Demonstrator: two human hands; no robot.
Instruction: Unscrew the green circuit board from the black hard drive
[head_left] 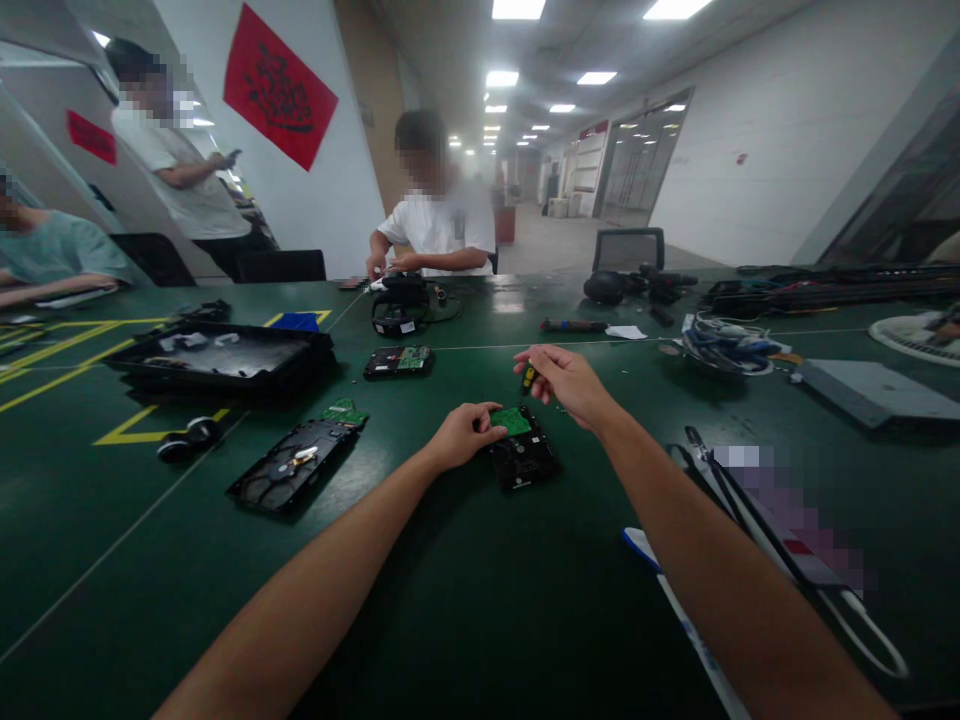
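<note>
A black hard drive (pixel 523 462) with a green circuit board (pixel 513 421) at its far end lies on the dark green table in front of me. My left hand (pixel 466 437) grips the drive's left edge, thumb and fingers at the board. In my right hand (pixel 568 382) is a small yellow and black screwdriver (pixel 529 377), pointing down over the board's far right corner. Whether its tip touches a screw is too small to tell. Further left lies an opened drive casing (pixel 294 465) with a loose green board at its far end. Another hard drive (pixel 398 361) rests beyond my left hand.
At left stand a black tray (pixel 225 352) and black round parts (pixel 189 438). A lanyard with a badge (pixel 780 510), a flat grey box (pixel 877 390) and bundled cables (pixel 727 345) lie at right. Across the table a person (pixel 442 225) handles items; others are at left.
</note>
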